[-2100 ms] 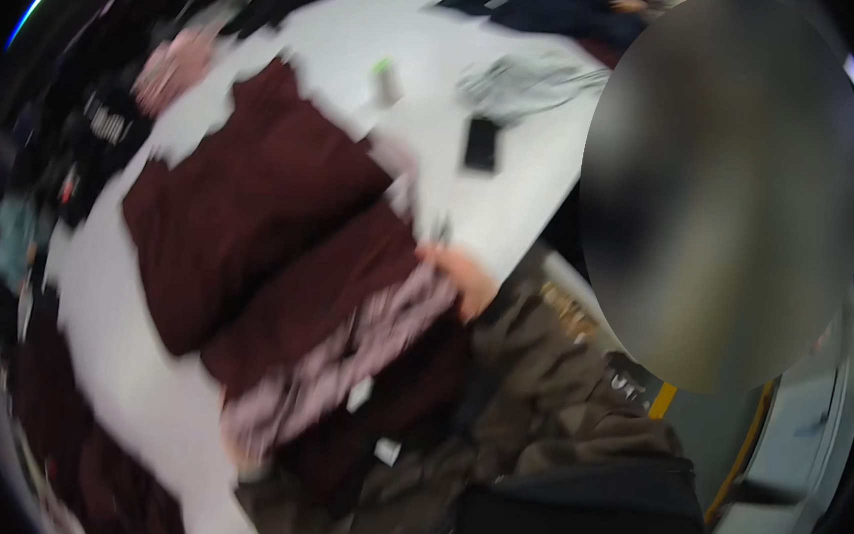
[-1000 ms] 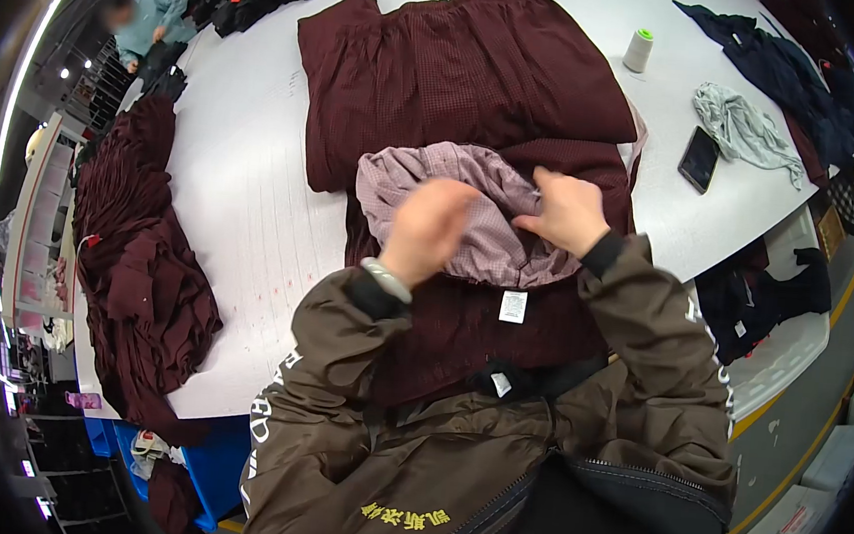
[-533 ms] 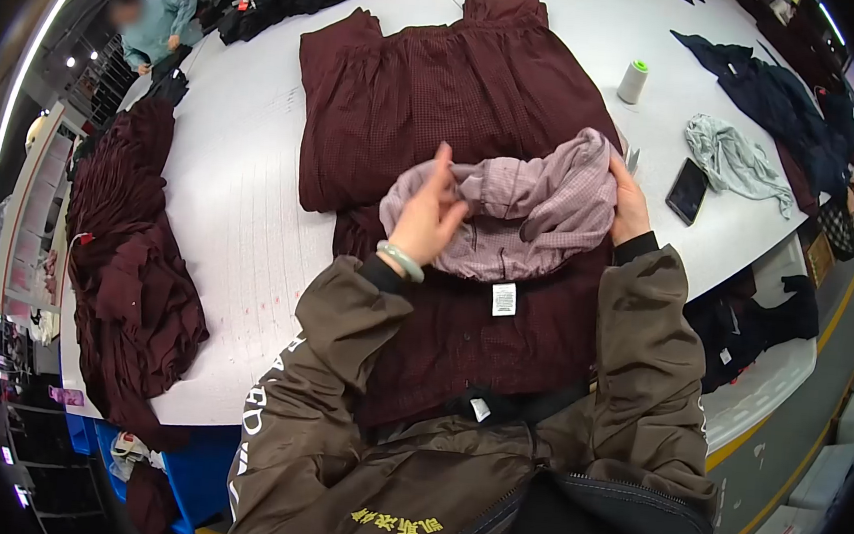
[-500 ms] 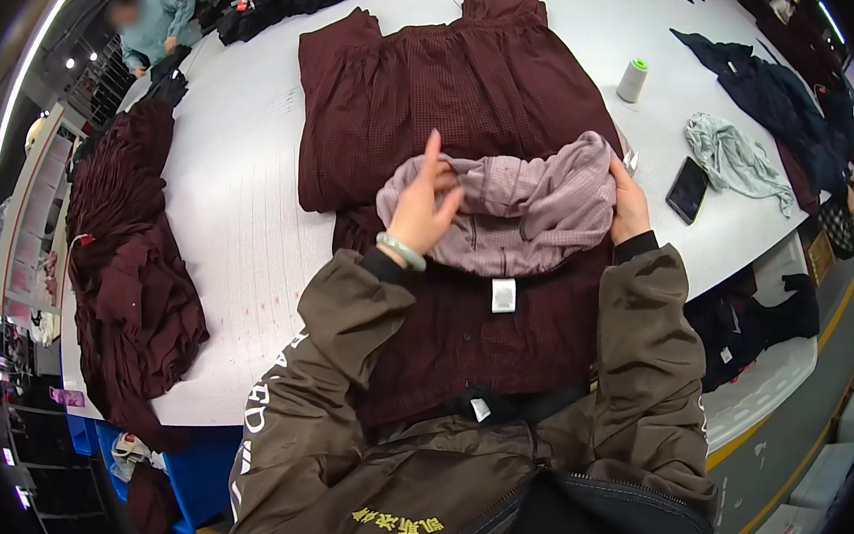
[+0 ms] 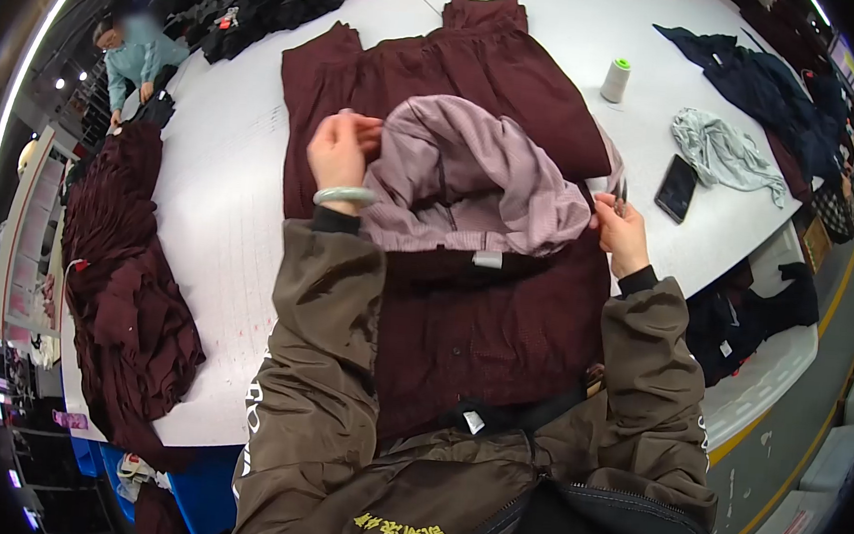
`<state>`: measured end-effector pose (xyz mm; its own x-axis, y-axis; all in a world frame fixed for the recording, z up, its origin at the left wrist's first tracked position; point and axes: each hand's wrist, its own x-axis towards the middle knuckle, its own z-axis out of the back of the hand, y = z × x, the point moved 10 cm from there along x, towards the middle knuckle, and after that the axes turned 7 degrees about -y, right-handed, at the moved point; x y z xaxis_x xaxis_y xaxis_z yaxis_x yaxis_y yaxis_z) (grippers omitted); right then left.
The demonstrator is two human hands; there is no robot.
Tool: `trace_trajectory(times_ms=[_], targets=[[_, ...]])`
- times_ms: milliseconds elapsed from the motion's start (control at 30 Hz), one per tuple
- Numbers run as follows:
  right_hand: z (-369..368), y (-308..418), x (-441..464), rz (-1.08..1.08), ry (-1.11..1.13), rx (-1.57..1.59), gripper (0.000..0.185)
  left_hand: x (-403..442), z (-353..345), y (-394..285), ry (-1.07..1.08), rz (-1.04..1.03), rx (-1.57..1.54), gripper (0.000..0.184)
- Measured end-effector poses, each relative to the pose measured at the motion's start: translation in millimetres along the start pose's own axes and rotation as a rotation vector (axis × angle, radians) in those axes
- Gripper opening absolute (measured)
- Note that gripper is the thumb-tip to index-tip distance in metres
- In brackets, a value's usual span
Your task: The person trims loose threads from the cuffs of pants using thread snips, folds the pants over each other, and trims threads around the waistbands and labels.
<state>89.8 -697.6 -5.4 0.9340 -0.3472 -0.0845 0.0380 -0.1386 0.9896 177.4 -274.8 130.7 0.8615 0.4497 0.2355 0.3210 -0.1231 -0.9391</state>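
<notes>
A white table (image 5: pixel 223 251) bears a spread maroon cloth garment (image 5: pixel 522 84), crumpled maroon fabric (image 5: pixel 131 274) left and a black rectangular phone (image 5: pixel 676 189) right.

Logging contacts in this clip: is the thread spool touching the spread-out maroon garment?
Apart: in the head view, a strip of white table shows between the thread spool and the maroon garment.

One phone (image 5: pixel 676 189), one spool (image 5: pixel 615 83), one bracelet (image 5: pixel 345 194) show.

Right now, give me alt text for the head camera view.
A person's left hand and right hand flank bunched pink fabric over maroon clothing on a white table. To the right are an upright thread spool, a phone and pale green cloth.
</notes>
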Motion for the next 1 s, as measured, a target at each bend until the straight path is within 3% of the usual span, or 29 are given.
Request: trace_trajectory(times_ms=[33,100,200,233,300,333,367,467,533,600,633,700,733,867,900,1000], targets=[[-1.3,-10.0,0.6,-0.115,0.004,0.088,0.033,8.9,24.4,-9.2,-0.062,-0.168,0.032,0.015],[-16.4,-11.0,-1.5,-0.136,0.006,0.12,0.033,17.3,81.4,6.1,-0.098,-0.281,0.293,0.015],[-27.7,-23.5,-19.6,-0.218,-0.048,0.171,0.032,-26.3,108.5,57.7,0.078,-0.027,0.55,0.02],[-39.5,-33.2,-21.9,-0.277,0.029,0.144,0.032,-49.4,95.0,57.8,0.181,-0.161,0.804,0.024],[-62.3,-44.8,-19.4,-0.314,0.115,0.117,0.032,-81.3,98.6,127.3,0.395,0.284,0.436,0.028],[-78.6,-47.0,-22.2,-0.287,0.172,0.086,0.03,-104.7,84.7,140.1,0.437,0.372,0.37,0.03],[-92.3,-47.5,-31.3,-0.268,0.225,0.054,0.028,-118.3,68.0,128.6,0.465,0.341,0.217,0.032],[-82.1,-5.6,-62.0,-0.127,0.115,0.12,0.019,-153.9,57.8,78.0,0.6,0.298,0.388,0.031],[-48.6,38.9,-86.0,0.23,0.143,-0.168,0.014,-172.9,72.0,-12.5,0.551,-0.156,0.707,0.032],[-13.9,65.5,-131.5,0.38,0.11,-0.144,0.015,-189.5,118.6,-66.5,0.335,-0.214,0.724,0.038],[-5.5,71.8,-158.4,0.323,0.144,-0.263,0.016,-195.0,152.5,-67.6,0.282,-0.154,0.805,0.04],[22.2,12.8,-186.6,0.084,0.238,-0.192,0.02,-215.9,194.5,-40.5,0.235,-0.094,0.681,0.041],[24.2,8.0,-196.9,0.078,0.242,-0.196,0.02,-228.2,200.8,-38.4,0.232,-0.086,0.682,0.041],[32.9,-32.3,-229.1,-0.363,0.131,0.139,0.021,-273.0,212.4,3.4,0.114,0.482,-0.015,0.038],[32.2,-35.2,-232.5,-0.364,0.128,0.137,0.021,-274.8,215.2,5.3,0.115,0.486,-0.015,0.038],[-1.2,-24.7,-226.7,0.003,0.346,-0.196,0.022,-273.1,215.1,19.2,0.395,0.514,0.289,0.038]])
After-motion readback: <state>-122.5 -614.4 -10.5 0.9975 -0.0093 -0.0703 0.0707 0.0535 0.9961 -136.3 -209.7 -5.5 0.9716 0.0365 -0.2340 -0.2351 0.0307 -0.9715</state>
